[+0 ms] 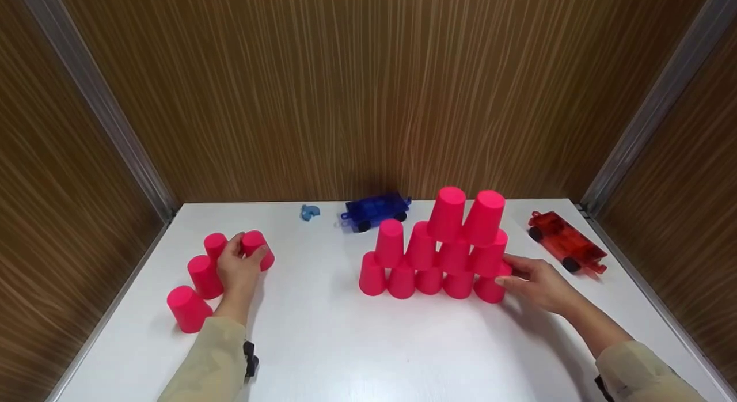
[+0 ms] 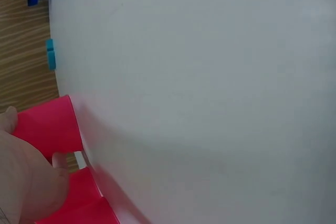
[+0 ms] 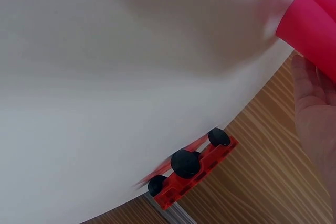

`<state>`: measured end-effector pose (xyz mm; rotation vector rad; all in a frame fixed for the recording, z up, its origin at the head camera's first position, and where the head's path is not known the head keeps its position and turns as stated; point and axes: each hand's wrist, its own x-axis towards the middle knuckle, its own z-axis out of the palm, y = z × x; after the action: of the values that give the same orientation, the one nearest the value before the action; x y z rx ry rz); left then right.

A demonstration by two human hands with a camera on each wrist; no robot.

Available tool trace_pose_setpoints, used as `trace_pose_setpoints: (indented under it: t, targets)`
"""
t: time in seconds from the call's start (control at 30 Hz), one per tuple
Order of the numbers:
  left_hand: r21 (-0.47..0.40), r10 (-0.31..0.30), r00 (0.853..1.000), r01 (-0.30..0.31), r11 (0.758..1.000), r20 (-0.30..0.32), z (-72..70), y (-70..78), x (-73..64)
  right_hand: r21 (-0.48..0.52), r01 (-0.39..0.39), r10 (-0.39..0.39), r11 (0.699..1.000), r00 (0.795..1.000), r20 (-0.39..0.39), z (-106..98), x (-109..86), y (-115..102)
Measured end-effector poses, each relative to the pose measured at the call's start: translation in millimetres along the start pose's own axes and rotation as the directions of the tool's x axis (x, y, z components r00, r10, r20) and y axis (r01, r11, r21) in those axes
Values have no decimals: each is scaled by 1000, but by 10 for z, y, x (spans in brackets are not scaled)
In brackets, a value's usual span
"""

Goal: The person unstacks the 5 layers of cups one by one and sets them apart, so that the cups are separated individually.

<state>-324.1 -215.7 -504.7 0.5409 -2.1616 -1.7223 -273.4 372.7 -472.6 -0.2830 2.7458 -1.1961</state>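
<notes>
At the left, my left hand (image 1: pixel 239 269) holds a bright pink cup (image 1: pixel 254 241) by its upper part, thumb on the near side. That cup is upside down; in the left wrist view its rim (image 2: pixel 76 124) is at the tabletop. Right of centre rises a tiered stack of upside-down pink cups (image 1: pixel 423 246), with two cups on top. Beside the stack, my right hand (image 1: pixel 541 284) touches the rightmost bottom cup (image 1: pixel 488 289), fingers mostly straight, its thumb at the front. In the right wrist view, the fingers lie along that cup's side (image 3: pixel 310 32).
Three more upside-down pink cups (image 1: pixel 190 310) stand in a slanted line left of my left hand. A blue toy car base (image 1: pixel 377 209) and a small light-blue piece (image 1: pixel 310 212) lie at the back. A red toy car base (image 1: pixel 567 241) stands at the right. Wood-grain panels (image 1: pixel 368 97) enclose the white table (image 1: pixel 345 344).
</notes>
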Motion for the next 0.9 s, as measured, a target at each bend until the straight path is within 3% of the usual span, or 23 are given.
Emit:
trace_pose_setpoints:
  t: [0.63, 0.9]
  targets:
    - [54, 31, 999, -30, 998, -16, -31, -7, -28, 20, -16, 15, 1000, 1000, 14, -18, -12, -18]
    - [104, 25, 1000, -27, 994, 18, -69, 156, -45, 3, -4, 4, 1000, 1000, -1, -4, 1, -6]
